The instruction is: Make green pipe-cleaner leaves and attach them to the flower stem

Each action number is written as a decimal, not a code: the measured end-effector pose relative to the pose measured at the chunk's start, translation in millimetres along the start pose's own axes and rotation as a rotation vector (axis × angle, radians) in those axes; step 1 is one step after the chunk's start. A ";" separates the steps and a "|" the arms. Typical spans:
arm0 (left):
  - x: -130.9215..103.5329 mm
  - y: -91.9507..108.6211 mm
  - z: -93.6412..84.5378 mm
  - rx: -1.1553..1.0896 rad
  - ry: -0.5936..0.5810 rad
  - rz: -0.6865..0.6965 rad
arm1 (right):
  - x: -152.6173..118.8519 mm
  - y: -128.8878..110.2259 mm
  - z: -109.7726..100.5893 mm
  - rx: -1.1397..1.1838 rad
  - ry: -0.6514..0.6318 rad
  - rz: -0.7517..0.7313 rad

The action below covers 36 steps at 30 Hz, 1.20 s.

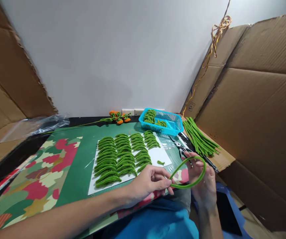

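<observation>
My left hand (155, 181) pinches the two ends of a green pipe cleaner (187, 187) between thumb and fingertips. The pipe cleaner bends into a wide round loop towards the right. Behind that loop, my right hand (204, 181) is turned palm up with its fingers loosely curled and apart; the loop lies across them without a visible pinch. Left of my hands, a white board (158, 156) carries several columns of short, folded green pipe cleaner pieces (107, 162). One small green piece (160, 162) lies alone at the board's right side.
A blue basket (175, 131) with more green pieces stands at the back. Straight green pipe cleaners (200, 137) are bundled to the right, near black-handled pliers or scissors (180, 147). Orange flowers (119, 118) lie at the rear. Cardboard (262, 109) walls both sides.
</observation>
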<state>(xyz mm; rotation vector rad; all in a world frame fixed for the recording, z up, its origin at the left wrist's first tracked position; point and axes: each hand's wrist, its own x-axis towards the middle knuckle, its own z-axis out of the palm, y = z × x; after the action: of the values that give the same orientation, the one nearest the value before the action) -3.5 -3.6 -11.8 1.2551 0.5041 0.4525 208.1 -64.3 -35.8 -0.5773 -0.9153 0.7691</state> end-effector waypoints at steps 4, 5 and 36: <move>0.5 0.4 2.1 -0.034 -0.006 -0.029 | -1.6 0.4 8.7 0.040 0.045 -0.022; 0.5 0.5 2.3 -0.038 -0.011 -0.032 | -1.8 -0.7 10.1 0.049 0.058 -0.021; 3.3 -1.8 3.9 -0.042 -0.071 -0.064 | -0.2 -0.2 13.6 0.120 0.407 -0.018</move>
<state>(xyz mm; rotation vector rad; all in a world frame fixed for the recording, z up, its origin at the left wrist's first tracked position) 1.5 -5.2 -13.1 1.2071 0.4710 0.3615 196.4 -63.0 -29.0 -0.5919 -0.4951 0.6533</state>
